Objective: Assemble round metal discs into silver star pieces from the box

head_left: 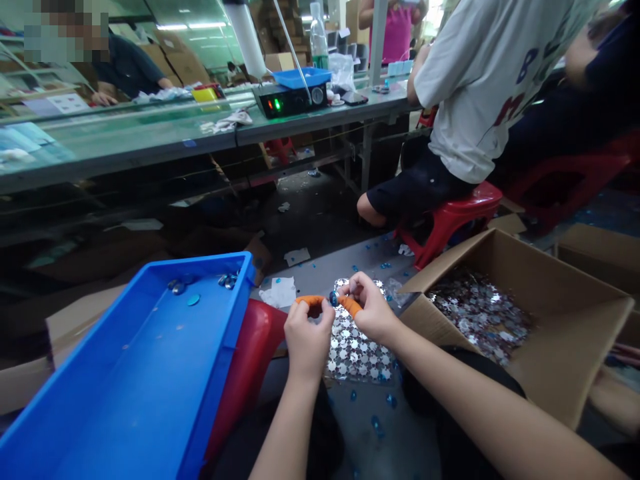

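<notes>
My left hand (309,333) and my right hand (369,309) meet in front of me, each with an orange finger cot on a fingertip. Both pinch one small round blue piece (333,298) between them, above a silvery perforated sheet (356,347) that lies on my lap. A blue plastic bin (145,373) to the left holds a few blue pieces at its far end.
An open cardboard box (525,320) of silvery scraps stands at the right. A red stool (250,360) sits beside the bin. Blue pieces litter the floor. A person in a white shirt (480,87) sits on a red stool (460,213) at a long green-topped bench (150,133).
</notes>
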### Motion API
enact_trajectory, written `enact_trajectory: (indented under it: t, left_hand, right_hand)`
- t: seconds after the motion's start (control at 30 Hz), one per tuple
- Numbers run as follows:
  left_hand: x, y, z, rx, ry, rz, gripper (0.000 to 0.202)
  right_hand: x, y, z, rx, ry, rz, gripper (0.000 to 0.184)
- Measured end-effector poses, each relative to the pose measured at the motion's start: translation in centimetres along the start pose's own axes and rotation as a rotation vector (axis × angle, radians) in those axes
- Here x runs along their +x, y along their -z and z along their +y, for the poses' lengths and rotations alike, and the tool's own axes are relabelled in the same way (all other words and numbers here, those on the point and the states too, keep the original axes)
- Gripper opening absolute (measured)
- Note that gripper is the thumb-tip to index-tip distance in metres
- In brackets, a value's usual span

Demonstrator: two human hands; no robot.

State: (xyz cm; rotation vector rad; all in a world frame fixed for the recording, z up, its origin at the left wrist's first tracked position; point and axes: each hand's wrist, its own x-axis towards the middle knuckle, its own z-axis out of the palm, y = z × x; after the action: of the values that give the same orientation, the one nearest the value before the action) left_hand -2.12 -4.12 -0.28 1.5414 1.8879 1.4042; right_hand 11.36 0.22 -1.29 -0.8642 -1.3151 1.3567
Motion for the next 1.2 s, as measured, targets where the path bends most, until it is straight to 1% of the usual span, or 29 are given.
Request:
enact_trajectory:
  t: [0.1,0.17,0.27,0.4,0.5,0.7,0.83,0.93,1.07,1.2]
  left_hand:
    - [0.2,0.4,0.1,-0.086,0.100,-0.015,0.015]
    - [0.3,0.6,0.3,-0.123,0.092,-0.038,0.017]
    - [0.2,0.7,0.4,-0.111,-0.027,-0.067,0.018]
    - [-0.1,0.6,0.0,-0.029,-0.196,-0.089,0.018]
    - [-0.1,0.4,-0.3,-0.003,-0.244,-0.099,0.015]
    - [0.1,0.7,-0.5,-0.044,-0.220,-0.131,0.011]
    - [0.1,0.6,-0.5,-0.017,-0.265,-0.135,0.012]
    - [-0.1,0.4,-0.6,0.052,-0.288,-0.114,0.010]
    - [-0.2,0.3,-0.5,0.113,-0.230,-0.060,0.008]
    - [0.0,0.5,-0.1,0.086,-0.142,-0.008,0.009]
  right_hand:
    - [0.3,0.3,-0.3,0.084,-0.041,-0.020,0.046]
    - [0.4,0.5,-0.5,0.116,-0.060,-0.023,0.049]
    - [0.4,0.6,-0.5,0.102,-0.056,-0.018,0.048]
    - [0.1,0.6,-0.3,0.052,-0.036,-0.021,0.043]
    - [0.1,0.6,-0.4,0.015,-0.024,-0.028,0.040]
    - [0.1,1.1,-0.6,-0.027,0.002,-0.071,0.036]
    - [-0.1,1.4,-0.5,-0.070,0.010,-0.093,0.030]
    - [-0.3,1.4,-0.5,-0.075,-0.001,-0.126,0.031]
    - [-0.4,1.4,-0.6,-0.005,-0.036,-0.168,0.039]
    - [0.0,1.5,-0.6,0.150,-0.093,-0.193,0.044]
